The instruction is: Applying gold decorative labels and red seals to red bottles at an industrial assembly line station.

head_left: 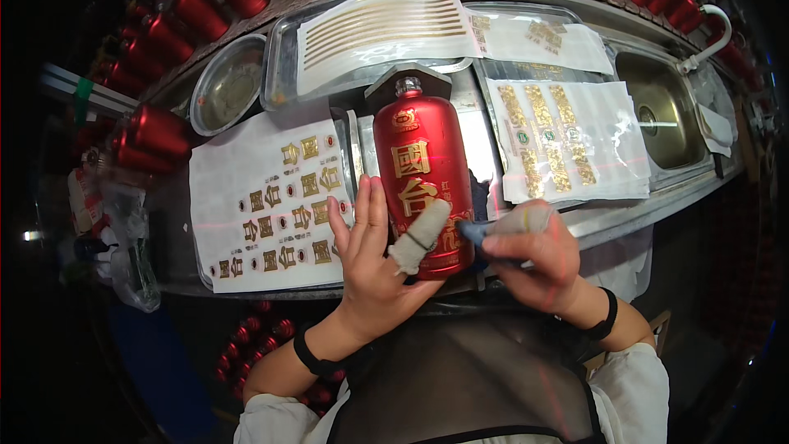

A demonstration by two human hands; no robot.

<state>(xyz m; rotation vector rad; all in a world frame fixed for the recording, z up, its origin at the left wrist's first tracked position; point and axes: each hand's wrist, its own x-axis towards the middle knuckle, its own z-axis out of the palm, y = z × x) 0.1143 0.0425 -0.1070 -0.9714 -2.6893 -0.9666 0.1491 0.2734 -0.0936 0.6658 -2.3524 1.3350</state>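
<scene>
Red bottle point(417, 127) centre stage, both hands in at its lower end!
There it lies or leans mid-bench, neck pointing away from the person, between the left sheet point(223, 168) and the right sheet point(618, 127); the left hand point(362, 279) is spread, its grey-sheathed thumb across the front, while the right hand point(538, 261) pinches a blue-grey piece point(472, 232) at the lower right edge. It looks stiff, probably heavy, slick-coated and breakable; the sides offer the surest grip, clear of the lettering. And what a finish: glossy metallic red, bold gold characters, rounded shoulders.
</scene>
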